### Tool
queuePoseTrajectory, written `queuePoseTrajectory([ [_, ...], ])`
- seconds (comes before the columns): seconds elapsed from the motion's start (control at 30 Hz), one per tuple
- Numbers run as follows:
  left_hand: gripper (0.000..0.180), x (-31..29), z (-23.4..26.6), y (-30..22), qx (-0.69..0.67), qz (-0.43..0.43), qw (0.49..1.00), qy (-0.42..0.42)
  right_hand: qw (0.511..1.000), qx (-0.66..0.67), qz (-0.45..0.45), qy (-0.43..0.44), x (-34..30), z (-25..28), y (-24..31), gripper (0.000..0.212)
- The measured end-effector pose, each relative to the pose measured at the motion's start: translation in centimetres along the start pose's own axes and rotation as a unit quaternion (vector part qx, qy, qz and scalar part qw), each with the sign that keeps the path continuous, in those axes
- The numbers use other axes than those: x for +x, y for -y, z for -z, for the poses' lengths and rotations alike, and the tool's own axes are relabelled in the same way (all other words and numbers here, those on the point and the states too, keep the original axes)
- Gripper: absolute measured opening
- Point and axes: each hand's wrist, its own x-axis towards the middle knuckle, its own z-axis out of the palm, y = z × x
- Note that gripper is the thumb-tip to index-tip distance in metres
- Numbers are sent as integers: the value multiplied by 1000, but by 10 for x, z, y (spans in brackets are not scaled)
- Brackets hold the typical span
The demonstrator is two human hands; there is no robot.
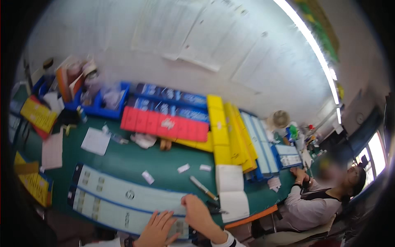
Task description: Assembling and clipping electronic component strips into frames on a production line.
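Two long light-blue panels (123, 196) with dark blue edges lie side by side on the green table in front of me. My left hand (158, 229) rests on the nearer panel near its right end, palm down with the fingers spread. Just to its right, my right hand (200, 216) is closed at the right end of the panels, fingertips pinched over the farther one. Whatever it may hold is hidden. A white pen-like stick (202, 187) with a brown end lies beyond my right hand. Small white slips (148, 177) are scattered past the panels.
An open notebook (233, 197) lies to the right. Red panels (164, 122), yellow panels (220, 136) and blue ones are stacked at the back. A blue bin (103, 108) with odds and ends stands at back left. A co-worker (308, 201) sits at the right.
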Motion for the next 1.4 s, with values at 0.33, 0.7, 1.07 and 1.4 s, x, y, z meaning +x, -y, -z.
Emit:
queuePoseTrajectory([
  [0.33,45,-2,1,-4,10,5,999,-40,999,-18,-45,7,12,-7,-2,26],
  [0.7,58,7,-3,-17,9,50,999,-13,997,-39,-46,51,-7,-13,-1,34],
  [1.07,96,14,-9,2,59,-19,998,33,994,-69,-59,-52,-17,32,-43,39],
  [1.4,97,2,-18,-6,14,6,1000,26,986,-94,-133,-24,-63,18,-85,75],
])
